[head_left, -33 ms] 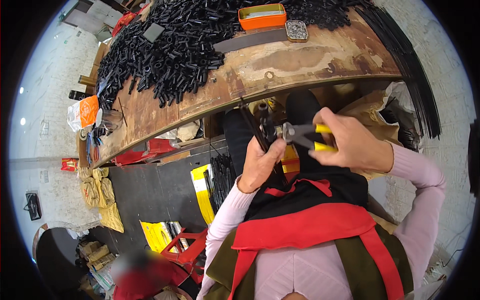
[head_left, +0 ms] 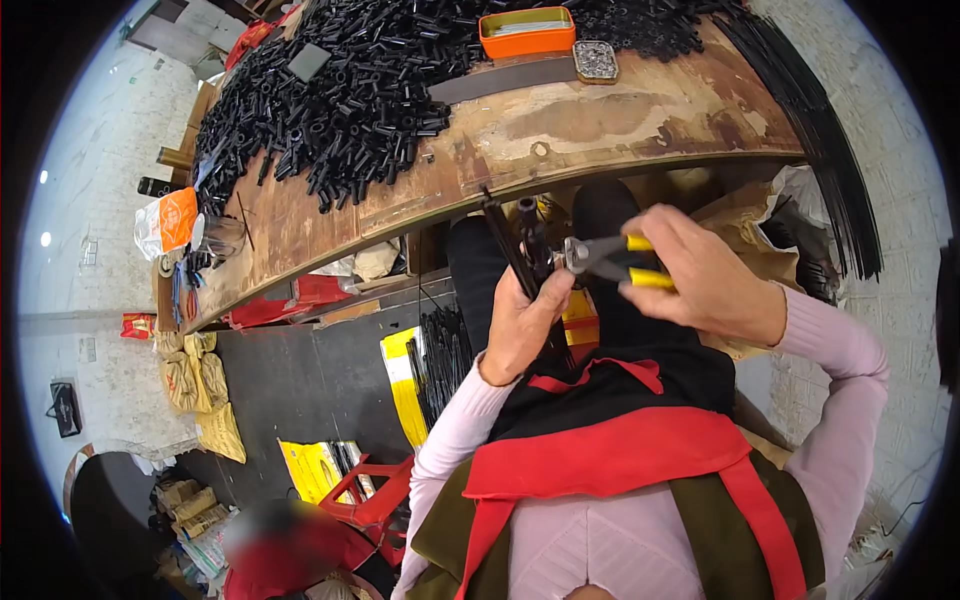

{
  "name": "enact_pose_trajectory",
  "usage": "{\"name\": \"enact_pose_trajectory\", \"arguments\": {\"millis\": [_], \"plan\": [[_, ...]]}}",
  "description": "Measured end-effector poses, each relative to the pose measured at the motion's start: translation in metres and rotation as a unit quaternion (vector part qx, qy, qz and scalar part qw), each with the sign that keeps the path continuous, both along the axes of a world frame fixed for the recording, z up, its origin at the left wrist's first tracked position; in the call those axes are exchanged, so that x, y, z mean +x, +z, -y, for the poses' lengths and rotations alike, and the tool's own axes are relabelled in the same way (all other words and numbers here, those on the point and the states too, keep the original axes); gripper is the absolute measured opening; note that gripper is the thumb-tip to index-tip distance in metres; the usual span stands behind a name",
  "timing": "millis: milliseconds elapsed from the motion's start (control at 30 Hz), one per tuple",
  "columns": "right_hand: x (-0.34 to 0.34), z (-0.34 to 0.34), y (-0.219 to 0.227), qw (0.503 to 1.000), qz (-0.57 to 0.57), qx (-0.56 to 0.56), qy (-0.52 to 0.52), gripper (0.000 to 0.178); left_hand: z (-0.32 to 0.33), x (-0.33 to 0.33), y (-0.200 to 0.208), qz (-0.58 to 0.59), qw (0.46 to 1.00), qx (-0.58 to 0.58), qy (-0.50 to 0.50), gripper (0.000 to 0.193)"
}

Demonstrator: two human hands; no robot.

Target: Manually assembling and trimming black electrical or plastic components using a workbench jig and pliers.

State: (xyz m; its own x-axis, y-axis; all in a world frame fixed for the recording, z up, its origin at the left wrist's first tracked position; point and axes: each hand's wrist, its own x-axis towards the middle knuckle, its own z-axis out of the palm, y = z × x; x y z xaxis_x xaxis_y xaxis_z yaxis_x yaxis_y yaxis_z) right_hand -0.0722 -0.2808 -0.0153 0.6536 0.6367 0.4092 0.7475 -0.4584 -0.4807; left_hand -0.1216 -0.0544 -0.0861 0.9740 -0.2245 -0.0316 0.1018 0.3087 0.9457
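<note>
My left hand (head_left: 522, 322) is raised in front of my chest and grips a few thin black rods and a short black tube (head_left: 524, 238), which stand upright. My right hand (head_left: 700, 278) holds yellow-handled pliers (head_left: 602, 256), and their metal jaws touch the black pieces from the right. Both hands are just below the front edge of the wooden workbench (head_left: 620, 125). A large heap of short black tubes (head_left: 350, 95) covers the bench's left and far side.
An orange tray (head_left: 527, 31), a small metal tin (head_left: 597, 61) and a grey flat bar (head_left: 500, 81) lie on the bench. Long black rods (head_left: 835, 160) hang off its right end. Yellow bags of rods (head_left: 425, 365), a red stool (head_left: 372, 492), sacks (head_left: 200, 390) and another person (head_left: 285, 550) are on the floor at my left.
</note>
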Motion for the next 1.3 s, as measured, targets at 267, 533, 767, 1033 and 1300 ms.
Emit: {"name": "enact_pose_trajectory", "arguments": {"millis": [267,533,767,1033,1300], "plan": [[0.018,0.009,0.017,0.691,-0.703,-0.013,0.169,0.032,-0.008,0.006,0.008,-0.01,0.999,-0.045,-0.002,0.06],[0.0,0.012,-0.001,0.999,0.038,-0.01,0.011,0.047,-0.013,0.014,0.033,-0.034,0.998,0.042,-0.037,0.046],[0.006,0.013,0.02,0.521,-0.843,0.069,0.114,0.04,-0.02,0.019,0.022,-0.01,0.994,0.005,-0.107,0.045],[0.006,0.01,0.006,0.997,-0.039,-0.064,0.006,0.033,-0.02,0.02,0.016,-0.005,0.999,0.011,-0.039,0.039],[0.004,0.011,0.004,0.562,-0.816,0.021,0.131,0.038,-0.026,0.021,0.013,-0.008,0.986,-0.025,-0.163,0.043]]}}
